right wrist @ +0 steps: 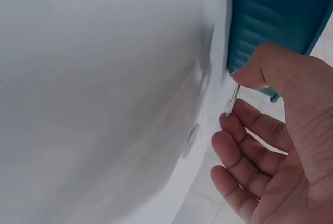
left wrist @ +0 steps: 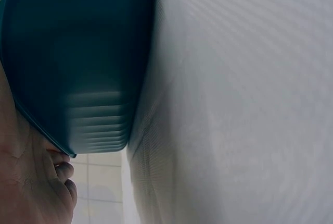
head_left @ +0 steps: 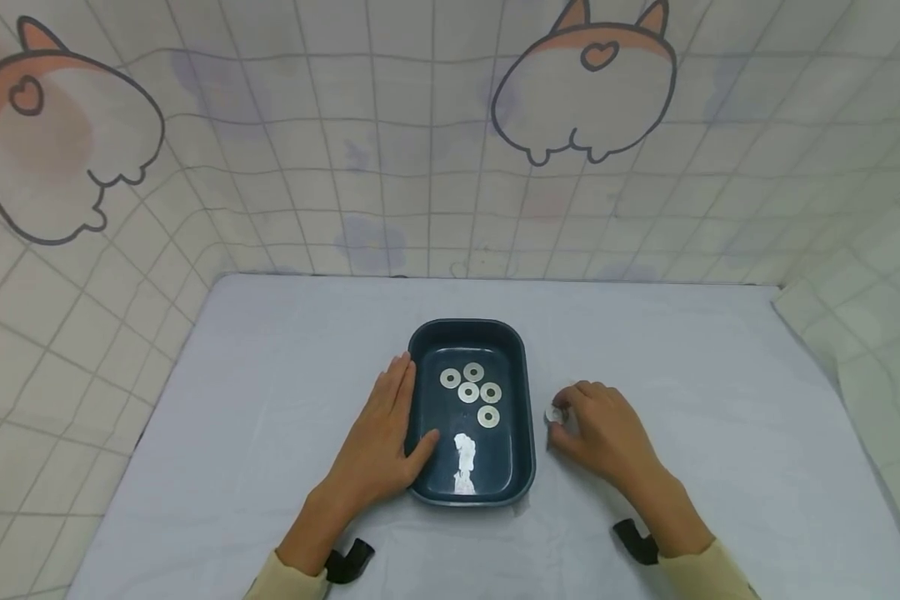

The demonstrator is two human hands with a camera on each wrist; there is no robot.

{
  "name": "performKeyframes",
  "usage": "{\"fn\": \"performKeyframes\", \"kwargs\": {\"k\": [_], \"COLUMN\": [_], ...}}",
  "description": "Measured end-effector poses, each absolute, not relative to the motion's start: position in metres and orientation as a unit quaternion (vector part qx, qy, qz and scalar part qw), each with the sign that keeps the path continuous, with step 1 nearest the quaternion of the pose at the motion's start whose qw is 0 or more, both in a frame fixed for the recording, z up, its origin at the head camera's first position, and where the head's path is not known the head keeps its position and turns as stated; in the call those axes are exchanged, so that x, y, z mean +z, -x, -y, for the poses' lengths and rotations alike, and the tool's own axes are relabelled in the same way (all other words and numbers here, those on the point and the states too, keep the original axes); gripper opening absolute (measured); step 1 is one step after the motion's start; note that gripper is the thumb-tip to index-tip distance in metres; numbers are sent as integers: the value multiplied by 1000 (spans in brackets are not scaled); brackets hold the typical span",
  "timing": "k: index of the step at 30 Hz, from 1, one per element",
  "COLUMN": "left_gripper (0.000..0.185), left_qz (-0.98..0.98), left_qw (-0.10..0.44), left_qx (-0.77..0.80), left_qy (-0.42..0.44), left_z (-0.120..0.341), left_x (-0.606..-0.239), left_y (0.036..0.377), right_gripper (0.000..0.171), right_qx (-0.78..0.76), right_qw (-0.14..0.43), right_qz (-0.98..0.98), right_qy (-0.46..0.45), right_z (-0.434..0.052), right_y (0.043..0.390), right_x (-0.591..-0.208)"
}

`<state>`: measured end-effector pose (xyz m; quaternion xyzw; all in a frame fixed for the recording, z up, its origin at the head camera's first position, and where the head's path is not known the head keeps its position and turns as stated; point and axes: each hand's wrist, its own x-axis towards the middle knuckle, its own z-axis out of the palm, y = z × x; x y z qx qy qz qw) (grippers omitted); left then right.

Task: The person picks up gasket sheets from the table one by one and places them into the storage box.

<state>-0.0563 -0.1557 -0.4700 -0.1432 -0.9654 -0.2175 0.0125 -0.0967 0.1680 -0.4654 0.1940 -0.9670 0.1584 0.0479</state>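
A dark blue-green tray [head_left: 471,492] stands upright on the cloth-covered table with several flat metal washers [head_left: 468,392] lying inside. My left hand [head_left: 378,437] rests along the tray's left rim, fingers straight on the outside and thumb over the edge. To the right of the tray, my right hand [head_left: 607,429] pinches a washer [right wrist: 233,100] between thumb and forefinger. In the right wrist view, the held washer appears edge-on, and the other fingers are loosely bent. Another washer [right wrist: 191,140] lies flat on the table close by that hand.
White cloth [head_left: 292,358] covers the table around the tray. A tile-patterned curtain [head_left: 390,167] with cartoon drawings hangs behind the table and along both sides. Black straps [head_left: 349,562] show at both wrists. A bright reflection lies on the tray's floor.
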Motion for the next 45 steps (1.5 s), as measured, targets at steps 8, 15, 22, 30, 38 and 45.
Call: {"fn": "performKeyframes", "kwargs": {"k": [8,15,22,30,38,45], "left_gripper": [93,93,93,94,93,93], "left_qz": [965,965,966,966,966,966], "left_qw": [15,12,9,11,10,12], "left_qx": [-219,-218,-216,-216,-216,-215], "left_qy": [146,144,144,140,140,142], "left_z": [156,156,156,156,155,154], "left_x": [-470,-469,-468,-466,-467,-467], "left_y": [58,60,58,57,57,56], "right_gripper": [18,18,19,21,23,25], "right_qx": [153,152,157,162,174,181], "right_qw": [65,60,54,64,62,57], "right_qz": [961,958,958,954,951,952], "right_qy": [-222,-233,-234,-245,-247,-239], "right_z": [-167,-165,-165,-163,-158,-153], "right_y": [98,100,99,102,106,108], "right_x": [-458,-451,-446,-435,-424,-416]}}
